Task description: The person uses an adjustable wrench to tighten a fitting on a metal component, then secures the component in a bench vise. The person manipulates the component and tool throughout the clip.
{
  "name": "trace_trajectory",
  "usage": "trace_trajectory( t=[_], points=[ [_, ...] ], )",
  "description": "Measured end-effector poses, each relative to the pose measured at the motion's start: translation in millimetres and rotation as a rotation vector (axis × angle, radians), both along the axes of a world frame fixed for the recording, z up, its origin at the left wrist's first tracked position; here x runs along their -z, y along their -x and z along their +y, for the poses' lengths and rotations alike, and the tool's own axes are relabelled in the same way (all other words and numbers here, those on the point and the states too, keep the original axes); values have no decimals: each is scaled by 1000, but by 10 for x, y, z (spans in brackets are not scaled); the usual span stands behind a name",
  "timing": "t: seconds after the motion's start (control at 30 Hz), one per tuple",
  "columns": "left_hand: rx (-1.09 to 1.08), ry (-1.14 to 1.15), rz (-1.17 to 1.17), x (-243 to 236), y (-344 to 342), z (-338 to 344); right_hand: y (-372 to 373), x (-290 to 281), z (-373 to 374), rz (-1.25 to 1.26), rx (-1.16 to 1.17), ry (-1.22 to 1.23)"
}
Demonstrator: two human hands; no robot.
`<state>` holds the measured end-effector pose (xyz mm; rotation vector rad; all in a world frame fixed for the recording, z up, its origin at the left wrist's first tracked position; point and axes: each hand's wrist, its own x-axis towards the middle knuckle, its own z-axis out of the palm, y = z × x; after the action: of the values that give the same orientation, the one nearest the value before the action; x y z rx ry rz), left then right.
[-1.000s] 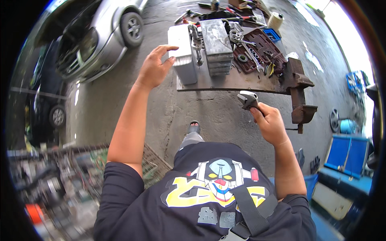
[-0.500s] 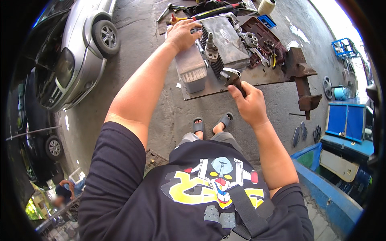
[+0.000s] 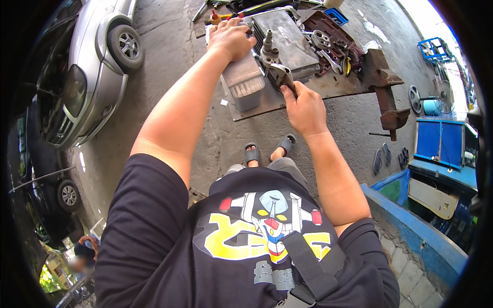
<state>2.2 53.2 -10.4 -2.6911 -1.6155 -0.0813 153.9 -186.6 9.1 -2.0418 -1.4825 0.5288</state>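
Observation:
My right hand [image 3: 307, 109] is closed around the dark handle of an adjustable wrench [image 3: 284, 77], thumb along the handle. The wrench's bright jaw overlaps the base of an upright stepped metal shaft fitting [image 3: 268, 50]; I cannot tell if they touch. To the left, my left hand [image 3: 230, 38] lies palm down over the far end of a long grey box [image 3: 241, 77], its fingers spread and slightly bent. What lies under that palm is hidden. A flat, dusty metal casing with finned sides [image 3: 287, 43] sits just right of the fitting.
A low metal worktable [image 3: 328, 90] carries a brown tool case [image 3: 323, 23], combination wrenches [image 3: 331, 62] and pliers [image 3: 347, 68]. A rusty vise [image 3: 382, 82] juts from its right end. A silver car [image 3: 92, 66] stands left; a blue cabinet [image 3: 440, 143] stands right.
My right hand has moved forward and left, bringing the wrench's jaw to the metal shaft fitting. My left hand stays on the grey box. The whole view has shifted slightly.

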Motion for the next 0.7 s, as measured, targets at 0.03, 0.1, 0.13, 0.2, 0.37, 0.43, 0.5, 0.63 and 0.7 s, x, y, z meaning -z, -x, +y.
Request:
trace_trajectory(
  t=[0.03,0.1,0.13,0.2,0.37,0.43,0.5,0.63,0.7],
  points=[
    [2,-2,-9,6,1,-1,8,6,10,-17,-6,-15],
    [8,-3,-28,11,1,-4,16,19,13,-29,-8,-28],
    [13,-1,-36,11,0,-3,19,26,8,-24,-5,-26],
    [-1,5,-35,7,-2,-7,31,40,14,-3,-10,-13],
    [-13,16,-32,-8,-18,-21,112,5,43,21,8,8],
    [-8,7,-24,-18,-18,-28,137,-49,28,8,10,48],
    [-9,-2,-23,-29,-15,-32,129,-106,31,-17,14,96],
    [0,12,-3,-36,-23,-27,52,-121,50,-48,13,84],
    [-2,-4,0,-32,-22,-31,54,-61,42,-45,6,47]
  ],
)
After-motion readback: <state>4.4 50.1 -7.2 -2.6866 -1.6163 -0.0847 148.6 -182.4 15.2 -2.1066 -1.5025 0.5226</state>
